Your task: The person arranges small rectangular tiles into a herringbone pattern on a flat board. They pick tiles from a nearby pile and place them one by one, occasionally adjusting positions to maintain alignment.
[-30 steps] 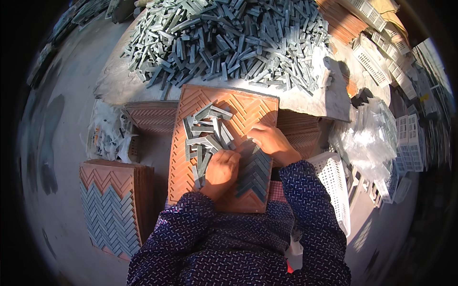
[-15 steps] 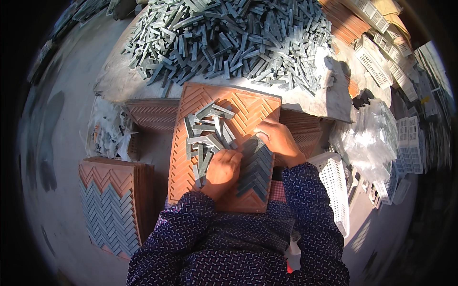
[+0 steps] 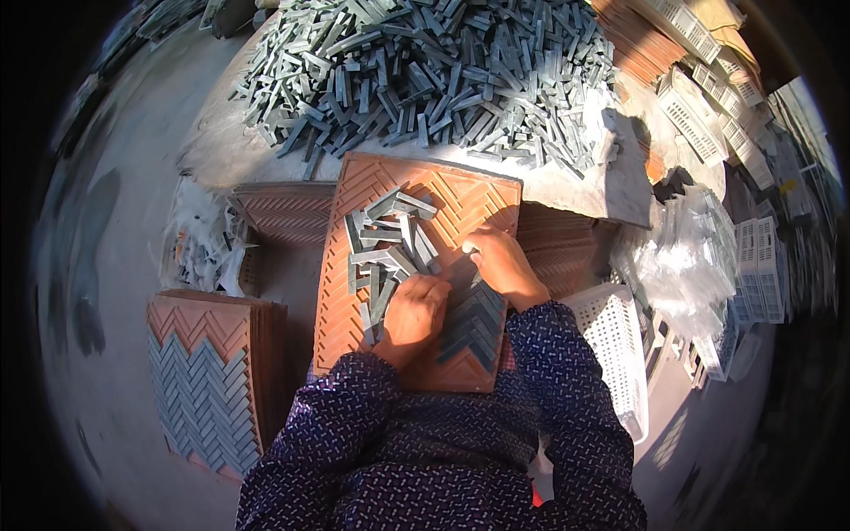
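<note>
An orange-brown mould tray [image 3: 482,190] with herringbone grooves lies tilted before me, its far edge against the table. Loose grey strip tiles [image 3: 382,234] are heaped on its left half. On its right half, dark grey strips [image 3: 472,326] sit in the grooves in a zigzag. My left hand [image 3: 414,319] is closed beside the heap's near right side; its fingertips are hidden. My right hand [image 3: 503,265] has thumb and fingers pinched together just above the laid strips. Whatever either hand grips, I cannot make out.
Beyond the tray, a big pile of grey strips [image 3: 425,80] covers the table [image 3: 208,142]. At left stands a stack of trays [image 3: 199,389], the front one partly filled. To the right are a white perforated crate [image 3: 615,354] and clear plastic [image 3: 682,248].
My right hand has shifted a little to the left over the tray, away from its right edge. My left hand has barely moved.
</note>
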{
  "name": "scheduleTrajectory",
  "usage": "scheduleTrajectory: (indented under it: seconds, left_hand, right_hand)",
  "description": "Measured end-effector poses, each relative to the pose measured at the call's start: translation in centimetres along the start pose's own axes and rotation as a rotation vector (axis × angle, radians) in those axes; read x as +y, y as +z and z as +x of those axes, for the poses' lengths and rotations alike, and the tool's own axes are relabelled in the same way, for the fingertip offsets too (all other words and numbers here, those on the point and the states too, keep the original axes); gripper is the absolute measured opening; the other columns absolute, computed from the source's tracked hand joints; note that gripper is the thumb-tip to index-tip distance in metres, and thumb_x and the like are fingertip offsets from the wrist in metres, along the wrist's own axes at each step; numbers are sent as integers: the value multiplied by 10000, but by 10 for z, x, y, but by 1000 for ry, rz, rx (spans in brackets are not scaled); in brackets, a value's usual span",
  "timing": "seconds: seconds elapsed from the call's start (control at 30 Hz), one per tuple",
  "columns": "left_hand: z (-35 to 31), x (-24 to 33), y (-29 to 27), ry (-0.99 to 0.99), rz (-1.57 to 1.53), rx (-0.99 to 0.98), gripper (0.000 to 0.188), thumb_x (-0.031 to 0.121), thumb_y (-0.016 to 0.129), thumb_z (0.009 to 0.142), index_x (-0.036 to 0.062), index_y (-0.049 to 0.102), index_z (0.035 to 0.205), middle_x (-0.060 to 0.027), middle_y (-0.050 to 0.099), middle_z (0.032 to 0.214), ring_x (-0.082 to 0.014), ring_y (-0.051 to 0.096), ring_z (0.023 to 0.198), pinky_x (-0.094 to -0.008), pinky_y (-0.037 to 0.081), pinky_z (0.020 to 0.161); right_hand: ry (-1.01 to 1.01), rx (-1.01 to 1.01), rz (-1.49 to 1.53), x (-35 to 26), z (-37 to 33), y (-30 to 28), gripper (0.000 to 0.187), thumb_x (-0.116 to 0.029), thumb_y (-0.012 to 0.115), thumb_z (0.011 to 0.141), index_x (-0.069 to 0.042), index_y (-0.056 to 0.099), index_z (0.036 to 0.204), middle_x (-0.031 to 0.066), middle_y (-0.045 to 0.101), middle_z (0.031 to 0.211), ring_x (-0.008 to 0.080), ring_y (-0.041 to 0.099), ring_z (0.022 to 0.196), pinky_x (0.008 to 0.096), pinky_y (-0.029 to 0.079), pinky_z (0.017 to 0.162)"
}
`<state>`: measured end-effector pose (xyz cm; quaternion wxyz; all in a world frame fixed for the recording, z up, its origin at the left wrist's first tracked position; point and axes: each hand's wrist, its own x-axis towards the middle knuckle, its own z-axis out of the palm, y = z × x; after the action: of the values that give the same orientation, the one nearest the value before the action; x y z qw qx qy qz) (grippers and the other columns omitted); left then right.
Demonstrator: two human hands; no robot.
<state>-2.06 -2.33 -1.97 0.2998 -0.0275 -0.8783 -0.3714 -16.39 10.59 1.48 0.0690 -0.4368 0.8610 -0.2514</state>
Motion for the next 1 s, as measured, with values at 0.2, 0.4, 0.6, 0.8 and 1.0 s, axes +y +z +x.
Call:
scheduleTrajectory:
  seconds: [0.2, 0.4, 0.6, 0.8, 1.0]
  left_hand:
    - [7, 10, -47, -225, -65, 132, 201, -99, 620, 717, 15, 637, 881, -106, 628, 854, -298, 582, 783, -369, 474, 687]
    - [-9, 3, -57, -360, -127, 134, 166, -93, 610, 742, 4, 633, 874, -134, 627, 820, -318, 600, 766, -367, 476, 680]
    - [-15, 3, -44, -322, -146, 81, 160, -89, 611, 745, 1, 635, 875, -134, 633, 840, -323, 604, 761, -370, 482, 675]
    - [0, 12, -33, -136, 7, 27, 214, -61, 652, 702, 13, 643, 902, -116, 631, 857, -303, 593, 790, -369, 486, 686]
    - [36, -2, -20, -107, 412, -152, 295, 185, 698, 746, 35, 552, 953, -110, 587, 904, -298, 540, 860, -385, 444, 741]
  right_hand:
    - [74, 98, -6, -30, 0, -3, 163, -43, 641, 775, -4, 571, 917, 193, 603, 870, 400, 584, 836, 446, 474, 690]
    - [215, 118, 101, -41, 23, 40, 256, -107, 672, 789, -22, 605, 1021, 187, 653, 833, 380, 619, 794, 419, 484, 681]
    - [390, -5, 233, -35, 32, 34, 199, -176, 677, 784, -38, 642, 924, 153, 659, 839, 339, 627, 836, 427, 484, 730]
    - [344, 28, 179, -37, 31, 32, 138, -139, 664, 768, -34, 655, 857, 162, 658, 807, 340, 632, 818, 423, 487, 721]
    - [367, 84, 245, -28, 36, 12, 183, -113, 609, 757, -10, 656, 900, 190, 667, 845, 338, 648, 776, 378, 499, 689]
